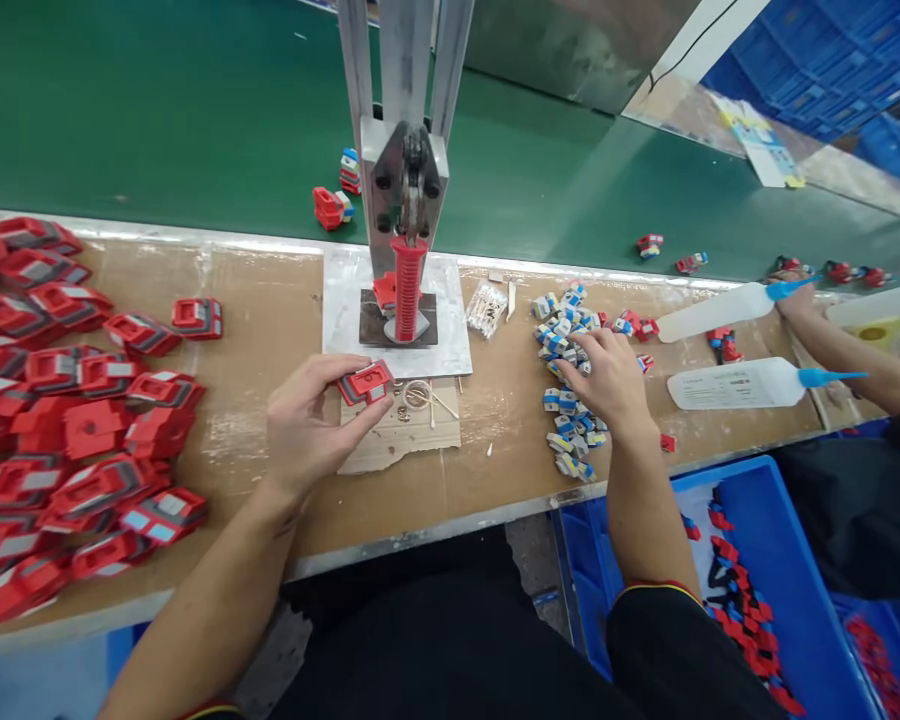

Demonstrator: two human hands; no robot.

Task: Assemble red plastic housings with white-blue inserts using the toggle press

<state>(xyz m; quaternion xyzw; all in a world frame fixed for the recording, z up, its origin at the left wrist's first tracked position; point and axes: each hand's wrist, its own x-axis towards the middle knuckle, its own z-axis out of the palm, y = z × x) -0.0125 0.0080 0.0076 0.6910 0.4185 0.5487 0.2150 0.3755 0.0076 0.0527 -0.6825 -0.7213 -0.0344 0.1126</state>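
Just below the press (405, 250), left hand (300, 425) pinches a red housing (365, 382); right hand (607, 378) fingers spread over blue-white inserts (570, 400), seemingly picking one; fitting it needs alignment.

Factory assembly line, green conveyor belt (195, 110), hand press (405, 200), blue parts bin (810, 560)

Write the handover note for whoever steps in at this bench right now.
Left hand: holds one red plastic housing over the cardboard pad, in front of the hand press.
Right hand: resting on the pile of small blue-and-white parts, fingers in it; whether it grips one cannot be told.
Done: many red housings lie heaped on the bench's left.
Left: the housing in hand is not yet under the press.
Nearby: a co-worker's arm and two glue bottles at right.
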